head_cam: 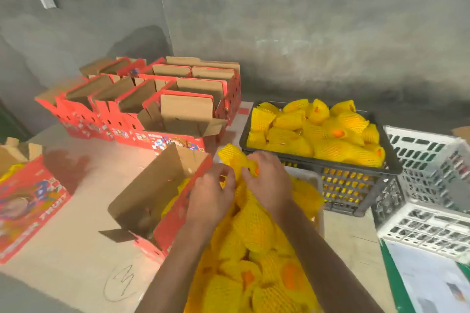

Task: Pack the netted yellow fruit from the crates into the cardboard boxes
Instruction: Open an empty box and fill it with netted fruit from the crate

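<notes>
I hold one netted fruit [235,157] between both hands: my left hand [211,193] pinches the net, my right hand [269,180] curls round it. It hangs above the near crate's heap [254,262], just beside the open box [162,201], ready to drop in.

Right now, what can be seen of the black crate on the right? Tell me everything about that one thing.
The black crate is a rectangular plastic bin with a solid rim and slotted, lattice-like sides. It stands upright on the table, behind and to the right of both hands. Yellow netted fruit is heaped in it above the rim, and more yellow shows through the side slots. A white crate sits tilted close against its right side. Neither hand touches it.
</notes>
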Demonstrator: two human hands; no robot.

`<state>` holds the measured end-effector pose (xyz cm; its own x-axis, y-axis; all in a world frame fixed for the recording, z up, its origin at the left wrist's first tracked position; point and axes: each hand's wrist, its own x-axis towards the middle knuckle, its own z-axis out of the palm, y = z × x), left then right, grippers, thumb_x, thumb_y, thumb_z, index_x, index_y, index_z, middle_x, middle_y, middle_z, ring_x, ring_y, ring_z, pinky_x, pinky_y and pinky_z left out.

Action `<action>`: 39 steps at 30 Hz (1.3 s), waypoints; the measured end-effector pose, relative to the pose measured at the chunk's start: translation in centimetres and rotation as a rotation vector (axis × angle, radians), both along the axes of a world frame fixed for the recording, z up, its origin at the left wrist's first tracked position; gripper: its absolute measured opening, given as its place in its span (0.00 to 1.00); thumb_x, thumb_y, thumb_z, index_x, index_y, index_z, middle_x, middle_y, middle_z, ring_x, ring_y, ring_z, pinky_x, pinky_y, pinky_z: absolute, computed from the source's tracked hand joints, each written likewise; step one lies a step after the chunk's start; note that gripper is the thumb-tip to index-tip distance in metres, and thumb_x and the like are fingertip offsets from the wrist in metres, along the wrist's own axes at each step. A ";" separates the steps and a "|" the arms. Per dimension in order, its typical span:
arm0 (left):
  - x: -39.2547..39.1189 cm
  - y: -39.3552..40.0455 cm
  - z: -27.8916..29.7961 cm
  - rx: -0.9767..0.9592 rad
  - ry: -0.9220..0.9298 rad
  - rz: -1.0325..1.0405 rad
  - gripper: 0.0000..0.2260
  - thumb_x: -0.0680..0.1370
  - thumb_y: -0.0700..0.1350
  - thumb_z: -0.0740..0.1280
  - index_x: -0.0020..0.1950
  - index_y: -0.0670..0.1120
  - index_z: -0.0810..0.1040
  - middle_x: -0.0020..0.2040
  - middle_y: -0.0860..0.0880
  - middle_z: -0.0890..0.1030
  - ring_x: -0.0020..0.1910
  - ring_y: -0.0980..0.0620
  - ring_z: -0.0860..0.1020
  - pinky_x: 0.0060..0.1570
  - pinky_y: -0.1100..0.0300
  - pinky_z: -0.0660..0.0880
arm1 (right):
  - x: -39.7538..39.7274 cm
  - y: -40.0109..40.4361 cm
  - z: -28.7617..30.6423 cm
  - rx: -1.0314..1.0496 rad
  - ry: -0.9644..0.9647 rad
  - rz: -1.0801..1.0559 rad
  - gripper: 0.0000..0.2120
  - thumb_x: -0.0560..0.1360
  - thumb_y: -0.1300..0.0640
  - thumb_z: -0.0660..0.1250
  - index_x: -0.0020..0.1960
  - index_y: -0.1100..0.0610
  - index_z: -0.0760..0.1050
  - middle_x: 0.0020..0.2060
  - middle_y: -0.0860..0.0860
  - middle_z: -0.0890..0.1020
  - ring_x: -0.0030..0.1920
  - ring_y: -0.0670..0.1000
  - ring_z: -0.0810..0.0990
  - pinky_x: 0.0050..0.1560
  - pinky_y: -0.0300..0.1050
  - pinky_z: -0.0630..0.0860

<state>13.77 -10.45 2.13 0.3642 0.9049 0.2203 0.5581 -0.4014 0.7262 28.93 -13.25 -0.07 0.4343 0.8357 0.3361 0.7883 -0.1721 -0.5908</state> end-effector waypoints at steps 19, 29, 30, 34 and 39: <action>-6.7 8.7 -5.5 -0.354 0.473 -0.006 0.17 0.84 0.49 0.59 0.65 0.39 0.76 0.65 0.37 0.78 0.64 0.34 0.76 0.61 0.48 0.73 | -0.5 7.2 -5.7 -0.226 0.153 -0.441 0.24 0.74 0.56 0.74 0.65 0.54 0.66 0.63 0.58 0.73 0.59 0.66 0.77 0.55 0.61 0.79; -6.7 9.4 -6.8 -0.771 -0.042 0.016 0.28 0.82 0.68 0.52 0.46 0.52 0.85 0.42 0.50 0.85 0.42 0.52 0.83 0.39 0.60 0.75 | -0.4 6.4 -4.8 0.146 0.445 -0.523 0.36 0.72 0.42 0.77 0.71 0.52 0.65 0.63 0.52 0.76 0.55 0.52 0.79 0.51 0.51 0.79; -7.1 10.2 -6.7 -0.905 -0.203 0.031 0.28 0.81 0.68 0.55 0.44 0.52 0.86 0.41 0.51 0.86 0.41 0.53 0.84 0.37 0.62 0.75 | -1.0 6.4 -3.9 0.217 0.461 -0.480 0.34 0.72 0.41 0.77 0.71 0.51 0.66 0.61 0.49 0.77 0.51 0.44 0.79 0.46 0.42 0.79; -8.3 13.8 -7.1 -1.215 -0.887 -0.003 0.30 0.78 0.67 0.63 0.69 0.46 0.78 0.65 0.44 0.82 0.65 0.45 0.80 0.62 0.50 0.76 | -4.7 8.3 0.2 0.238 0.527 -0.131 0.26 0.73 0.35 0.73 0.66 0.42 0.70 0.52 0.30 0.79 0.51 0.35 0.80 0.40 0.29 0.77; -10.3 17.0 -7.4 -1.281 -1.168 -0.156 0.31 0.73 0.62 0.75 0.70 0.46 0.77 0.64 0.40 0.81 0.63 0.39 0.80 0.68 0.37 0.70 | -5.1 10.2 -0.8 0.079 0.352 -0.105 0.28 0.77 0.27 0.60 0.60 0.48 0.81 0.53 0.40 0.84 0.52 0.41 0.82 0.44 0.35 0.77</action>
